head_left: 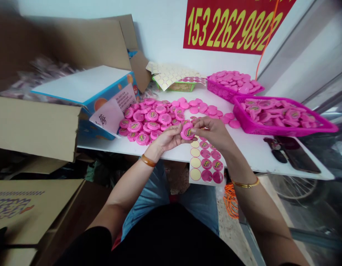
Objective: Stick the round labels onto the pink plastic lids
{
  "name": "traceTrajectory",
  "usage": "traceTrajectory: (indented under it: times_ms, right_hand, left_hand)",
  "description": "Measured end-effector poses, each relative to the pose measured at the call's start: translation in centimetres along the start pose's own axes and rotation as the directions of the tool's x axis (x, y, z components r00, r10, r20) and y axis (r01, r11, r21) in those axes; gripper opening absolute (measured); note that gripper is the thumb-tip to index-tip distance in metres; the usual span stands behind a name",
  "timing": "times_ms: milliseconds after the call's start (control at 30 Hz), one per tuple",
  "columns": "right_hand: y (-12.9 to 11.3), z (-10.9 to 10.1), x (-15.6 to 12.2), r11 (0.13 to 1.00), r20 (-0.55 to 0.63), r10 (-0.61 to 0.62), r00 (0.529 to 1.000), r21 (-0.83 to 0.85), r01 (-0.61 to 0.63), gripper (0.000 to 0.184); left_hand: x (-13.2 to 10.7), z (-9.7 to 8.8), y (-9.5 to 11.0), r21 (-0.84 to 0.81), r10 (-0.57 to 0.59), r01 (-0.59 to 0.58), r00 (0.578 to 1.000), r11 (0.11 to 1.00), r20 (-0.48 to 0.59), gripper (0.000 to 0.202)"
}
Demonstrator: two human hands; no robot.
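Note:
My left hand (167,138) and my right hand (212,131) meet over the front edge of the white table (251,147). Together they hold one round pink case (187,132) with a yellow-and-pink sticker on its face. The left fingers curl under it; the right fingertips pinch its right side. Just below the hands a sticker sheet (205,162) hangs over the table edge, with several round stickers left and some empty circles. A pile of stickered pink cases (149,122) lies to the left of my hands.
Plain pink cases (207,109) lie behind my hands. Two pink baskets (284,127) (215,85) hold more cases at the right. A green basket (178,87) carries sticker sheets. A phone (298,155) and keys (274,147) lie at the right; cardboard boxes (35,125) crowd the left.

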State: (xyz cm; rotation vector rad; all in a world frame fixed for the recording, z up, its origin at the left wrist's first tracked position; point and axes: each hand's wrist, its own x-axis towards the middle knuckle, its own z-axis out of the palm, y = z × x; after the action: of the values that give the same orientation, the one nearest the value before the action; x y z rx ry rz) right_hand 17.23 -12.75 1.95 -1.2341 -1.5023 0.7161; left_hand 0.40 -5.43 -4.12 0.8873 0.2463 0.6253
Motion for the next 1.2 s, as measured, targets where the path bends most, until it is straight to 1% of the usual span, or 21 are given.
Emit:
traceTrajectory:
  times_ms: [233, 400, 567, 700, 867, 1067, 1200]
  right_hand:
    - [-0.1, 0.2, 0.1, 0.999, -0.002, 0.024, 1.000, -0.021, -0.024, 0.015]
    - [0.5, 0.4, 0.1, 0.999, -0.019, -0.017, 1.000, -0.029, 0.016, 0.015]
    - [0.8, 0.5, 0.1, 1.000, -0.040, -0.010, 0.999, -0.012, 0.009, 0.016]
    - [0.6, 0.5, 0.1, 1.000, -0.029, 0.013, 1.000, 0.010, -0.013, 0.017]
    - [0.1, 0.4, 0.0, 1.000, -0.021, 0.031, 0.999, -0.007, -0.031, 0.015]
    - [-0.2, 0.2, -0.1, 0.999, 0.012, 0.003, 1.000, -0.034, -0.002, 0.018]
    - [0.0, 0.1, -0.1, 1.000, 0.029, 0.010, 1.000, -0.014, -0.009, 0.018]
  left_hand:
    - [-0.1, 0.6, 0.2, -0.020, 0.010, -0.010, 0.999, 1.000, -0.034, 0.024]
    - [-0.1, 0.7, 0.1, -0.033, 0.013, -0.015, 0.999, 0.999, -0.049, 0.019]
    - [-0.2, 0.7, 0.0, -0.035, 0.026, -0.027, 0.999, 0.999, -0.038, 0.019]
    - [-0.2, 0.6, 0.0, -0.017, 0.018, -0.019, 0.999, 1.000, -0.042, 0.020]
    - [-0.3, 0.3, -0.2, -0.049, 0.021, -0.021, 1.000, 0.999, 0.000, 0.026]
    - [-0.3, 0.2, -0.1, -0.098, 0.013, -0.012, 1.000, 0.995, 0.003, 0.013]
    - [-0.3, 0.4, 0.0, -0.096, 0.016, -0.015, 1.000, 0.995, 0.012, 0.012]
